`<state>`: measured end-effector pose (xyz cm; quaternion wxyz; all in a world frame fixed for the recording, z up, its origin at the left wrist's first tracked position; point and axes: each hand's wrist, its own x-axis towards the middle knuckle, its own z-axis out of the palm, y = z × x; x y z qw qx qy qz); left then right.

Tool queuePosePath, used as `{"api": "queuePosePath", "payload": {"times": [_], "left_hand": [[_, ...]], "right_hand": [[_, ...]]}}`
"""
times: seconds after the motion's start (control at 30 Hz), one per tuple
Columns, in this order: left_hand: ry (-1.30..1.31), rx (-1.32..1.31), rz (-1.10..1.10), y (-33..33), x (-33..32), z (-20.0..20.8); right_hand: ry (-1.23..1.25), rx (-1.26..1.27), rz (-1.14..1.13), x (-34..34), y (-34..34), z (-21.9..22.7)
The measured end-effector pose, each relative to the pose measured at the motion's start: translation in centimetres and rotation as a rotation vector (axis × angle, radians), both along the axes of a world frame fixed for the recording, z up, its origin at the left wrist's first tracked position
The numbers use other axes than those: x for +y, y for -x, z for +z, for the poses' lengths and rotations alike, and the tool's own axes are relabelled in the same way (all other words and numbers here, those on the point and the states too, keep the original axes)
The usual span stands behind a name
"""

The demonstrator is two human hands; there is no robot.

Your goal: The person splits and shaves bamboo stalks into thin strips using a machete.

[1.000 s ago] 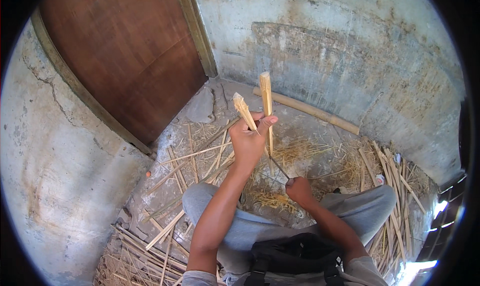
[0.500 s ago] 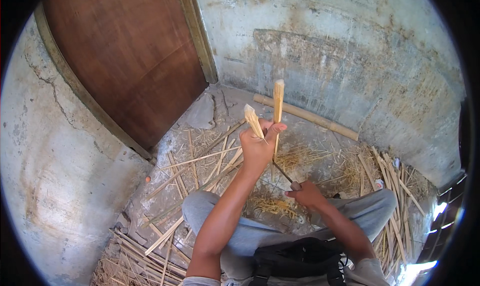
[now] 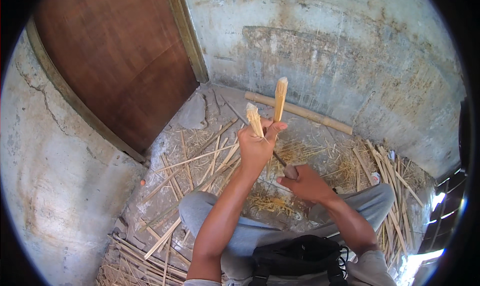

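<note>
My left hand (image 3: 257, 145) is closed round two pale split bamboo pieces. The longer piece (image 3: 281, 100) stands nearly upright by my thumb; the shorter piece (image 3: 253, 119) has a rough, frayed end and leans left. Whether they join lower down is hidden by the hand. Low and to the right, my right hand (image 3: 309, 184) grips the handle (image 3: 290, 172) of a long knife. Its dark narrow blade (image 3: 233, 108) runs up and left behind my left hand, with the tip showing on the far side. Contact between blade and bamboo is hidden.
Bamboo strips (image 3: 210, 158) and shavings (image 3: 272, 206) litter the floor round my crossed legs. More strips (image 3: 395, 196) are heaped at the right. A bamboo pole (image 3: 300, 113) lies along the wall, left of which is a brown door (image 3: 120, 56). A black bag (image 3: 300, 256) rests at my waist.
My right hand has moved up and slightly left with the knife, and the blade's tip now shows beyond my left hand. The left hand still holds the bamboo pieces. The view has shifted a little.
</note>
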<state>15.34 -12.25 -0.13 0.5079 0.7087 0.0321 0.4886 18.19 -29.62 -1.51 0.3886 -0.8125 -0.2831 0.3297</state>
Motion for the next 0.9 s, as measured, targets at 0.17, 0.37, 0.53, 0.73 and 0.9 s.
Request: {"api": "queuePosePath", "payload": {"times": [0.17,0.37,0.53,0.73,0.9], "left_hand": [[-0.014,0.008,0.039,0.4,0.5,-0.5],[-0.026,-0.034,-0.056,-0.5,-1.9,1.0],[0.047,0.055,-0.014,0.6,0.2,0.3],[0.112,0.040,-0.009,0.9,1.6,-0.2],[0.113,-0.003,-0.030,0.3,0.8,-0.5]], "right_hand": [[-0.076,-0.085,0.094,1.8,0.2,1.4],[0.194,-0.891,0.286,-3.3,-4.7,-30.4],[0.308,-0.461,0.320,-2.5,-3.9,-30.4],[0.136,0.923,-0.014,-2.2,-5.0,-28.8],[0.268,0.045,0.229,-1.6,-2.5,-29.8]]}}
